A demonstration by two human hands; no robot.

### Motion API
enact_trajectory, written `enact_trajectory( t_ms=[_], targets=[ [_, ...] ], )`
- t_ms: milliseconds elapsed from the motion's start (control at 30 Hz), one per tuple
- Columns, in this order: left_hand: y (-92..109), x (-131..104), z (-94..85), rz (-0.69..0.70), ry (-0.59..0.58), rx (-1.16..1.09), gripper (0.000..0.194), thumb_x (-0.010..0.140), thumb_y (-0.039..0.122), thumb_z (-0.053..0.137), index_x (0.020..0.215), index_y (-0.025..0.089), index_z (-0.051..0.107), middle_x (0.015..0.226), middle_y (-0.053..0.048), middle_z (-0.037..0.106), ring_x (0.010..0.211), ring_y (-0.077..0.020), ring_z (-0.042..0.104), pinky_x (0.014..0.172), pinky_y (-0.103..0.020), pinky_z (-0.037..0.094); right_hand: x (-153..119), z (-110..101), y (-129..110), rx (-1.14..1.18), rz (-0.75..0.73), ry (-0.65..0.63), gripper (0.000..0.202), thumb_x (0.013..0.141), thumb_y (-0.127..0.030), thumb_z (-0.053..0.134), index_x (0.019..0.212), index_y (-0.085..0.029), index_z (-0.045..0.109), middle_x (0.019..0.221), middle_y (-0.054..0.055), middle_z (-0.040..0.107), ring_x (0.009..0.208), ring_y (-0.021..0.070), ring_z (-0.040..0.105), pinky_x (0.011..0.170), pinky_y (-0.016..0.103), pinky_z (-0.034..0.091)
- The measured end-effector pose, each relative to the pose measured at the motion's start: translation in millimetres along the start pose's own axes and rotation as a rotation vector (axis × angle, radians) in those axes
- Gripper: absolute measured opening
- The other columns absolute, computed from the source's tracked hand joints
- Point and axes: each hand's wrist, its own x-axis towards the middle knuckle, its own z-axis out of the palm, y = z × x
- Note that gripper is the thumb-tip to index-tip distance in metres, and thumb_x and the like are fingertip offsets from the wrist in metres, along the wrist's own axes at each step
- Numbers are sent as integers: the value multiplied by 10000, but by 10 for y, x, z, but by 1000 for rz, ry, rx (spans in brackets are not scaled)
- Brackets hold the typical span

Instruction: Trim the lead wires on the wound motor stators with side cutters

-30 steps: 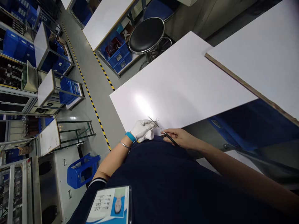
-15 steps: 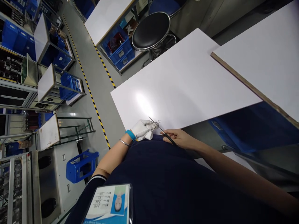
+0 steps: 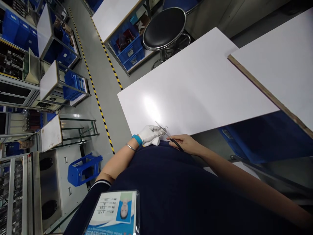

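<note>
My left hand, in a white glove with a blue band at the wrist, is closed near the front edge of the white table. Something small and thin shows at its fingertips, too small to make out. My bare right hand is wrapped round the dark handles of a pair of scissors. The metal blades point up and to the left, across the gloved fingertips. Whether the blades touch the small thing cannot be seen.
A second white board with a worn edge overlaps the table at the right. Beyond the table stands a black round stool. A blue plastic stool is at the lower left, and blue cloth hangs at the right.
The view has shifted slightly. Both hands keep nearly the same pose, and the scissors still lie across the gloved fingertips.
</note>
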Motion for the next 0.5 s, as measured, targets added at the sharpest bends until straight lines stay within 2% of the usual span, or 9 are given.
enact_trajectory(
  t_ms=[67, 233, 433, 500],
  targets=[
    [-15, 1, 2, -4, -1, -3, 282, 671, 351, 873, 762, 101, 777, 753, -47, 714, 711, -115, 570, 704, -245, 464, 0, -12, 7, 5, 6, -1, 792, 588, -780, 754, 1050, -138, 800, 658, 22, 624, 684, 198, 600, 697, 362, 525],
    [-55, 19, -3, -5, -15, -8, 281, 680, 350, 866, 783, 100, 787, 765, -52, 722, 718, -119, 587, 697, -246, 468, -6, -37, 40, 16, 9, -15, 787, 557, -780, 780, 1025, -149, 810, 901, 94, 741, 823, 240, 671, 774, 370, 556],
    [-52, 19, -14, -6, -37, -1, 327, 667, 372, 872, 810, 89, 792, 775, -60, 726, 721, -120, 590, 684, -239, 462, 6, -29, 118, 6, -20, -13, 824, 575, -842, 734, 1008, -147, 813, 992, 124, 759, 911, 290, 690, 811, 388, 570],
    [-51, 16, -11, -5, -39, 7, 324, 670, 364, 873, 814, 84, 792, 776, -62, 728, 718, -115, 587, 684, -233, 457, 9, -31, 137, -14, -44, -11, 822, 585, -852, 719, 1006, -153, 815, 952, 116, 757, 901, 289, 693, 796, 386, 574]
  ],
)
